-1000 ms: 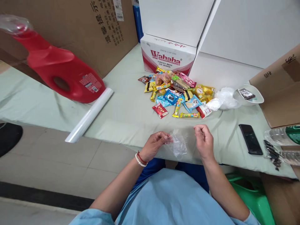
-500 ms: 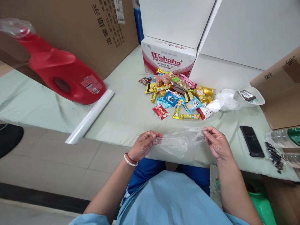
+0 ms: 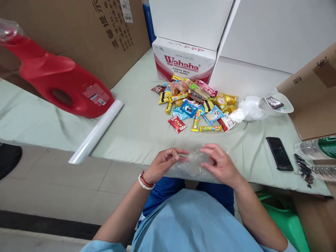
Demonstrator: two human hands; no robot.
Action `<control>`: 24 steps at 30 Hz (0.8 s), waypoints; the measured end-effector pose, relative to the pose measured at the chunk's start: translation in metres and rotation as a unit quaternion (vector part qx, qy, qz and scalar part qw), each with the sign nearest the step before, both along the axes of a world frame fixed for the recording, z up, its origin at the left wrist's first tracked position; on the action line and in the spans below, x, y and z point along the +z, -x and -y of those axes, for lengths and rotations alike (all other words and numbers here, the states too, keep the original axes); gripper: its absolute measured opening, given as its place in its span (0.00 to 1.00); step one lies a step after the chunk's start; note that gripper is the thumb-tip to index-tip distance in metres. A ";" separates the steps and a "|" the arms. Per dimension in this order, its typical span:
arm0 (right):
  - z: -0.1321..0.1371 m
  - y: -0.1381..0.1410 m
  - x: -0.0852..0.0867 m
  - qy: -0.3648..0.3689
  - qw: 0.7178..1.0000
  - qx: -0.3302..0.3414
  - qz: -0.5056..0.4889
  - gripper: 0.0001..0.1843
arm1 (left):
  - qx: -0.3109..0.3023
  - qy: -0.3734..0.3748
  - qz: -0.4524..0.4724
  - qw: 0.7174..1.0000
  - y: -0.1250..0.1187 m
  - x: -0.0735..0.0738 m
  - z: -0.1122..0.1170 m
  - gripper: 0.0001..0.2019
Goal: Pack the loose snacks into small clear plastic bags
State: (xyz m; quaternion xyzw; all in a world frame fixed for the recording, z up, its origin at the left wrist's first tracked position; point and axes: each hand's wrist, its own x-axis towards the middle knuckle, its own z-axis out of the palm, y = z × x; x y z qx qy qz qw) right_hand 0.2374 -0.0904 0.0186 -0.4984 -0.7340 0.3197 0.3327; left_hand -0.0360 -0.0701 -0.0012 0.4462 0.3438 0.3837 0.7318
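My left hand (image 3: 165,163) pinches one edge of a clear plastic bag (image 3: 191,165) at the table's front edge. My right hand (image 3: 219,163) has come close to the left and its fingers grip the bag's other side, so the thin film bunches between them. A pile of small wrapped snacks (image 3: 195,106) in yellow, blue and red packets lies farther back on the pale green table cover (image 3: 141,129), out of reach of both hands.
A red jug (image 3: 59,85) lies at the left beside a white roll (image 3: 96,132). A Wahaha carton (image 3: 183,63) and white boxes stand behind the snacks. White crumpled plastic (image 3: 249,109), a bowl (image 3: 277,103), a black phone (image 3: 279,158) and bottles (image 3: 316,150) are at the right.
The hands first spread the bag wide between them; now my right hand has moved left toward the left hand, and the bag is gathered between them.
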 end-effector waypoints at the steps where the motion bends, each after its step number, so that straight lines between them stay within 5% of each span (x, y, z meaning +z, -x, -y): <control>1: -0.001 0.011 -0.003 0.010 0.998 0.061 0.006 0.13 | -0.016 -0.010 -0.013 1.000 -0.003 0.002 0.001 0.21; 3: -0.004 0.027 -0.011 -0.005 0.994 0.109 0.020 0.14 | -0.015 -0.016 -0.055 0.998 -0.011 0.004 0.003 0.22; 8: -0.011 0.035 -0.010 -0.086 0.994 0.071 0.022 0.15 | 0.017 -0.019 -0.206 0.978 -0.037 -0.004 -0.005 0.27; 12: -0.010 0.012 0.005 -0.122 0.992 0.028 0.015 0.15 | -0.044 -0.032 -0.155 0.986 -0.038 -0.005 -0.027 0.22; 19: 0.010 -0.047 -0.013 -0.105 0.989 -0.104 0.023 0.13 | 0.196 0.050 -0.127 0.971 0.002 -0.010 -0.047 0.22; 24: 0.020 -0.054 -0.041 -0.081 0.994 -0.063 0.030 0.13 | 0.253 0.040 -0.265 0.930 0.018 -0.030 -0.034 0.15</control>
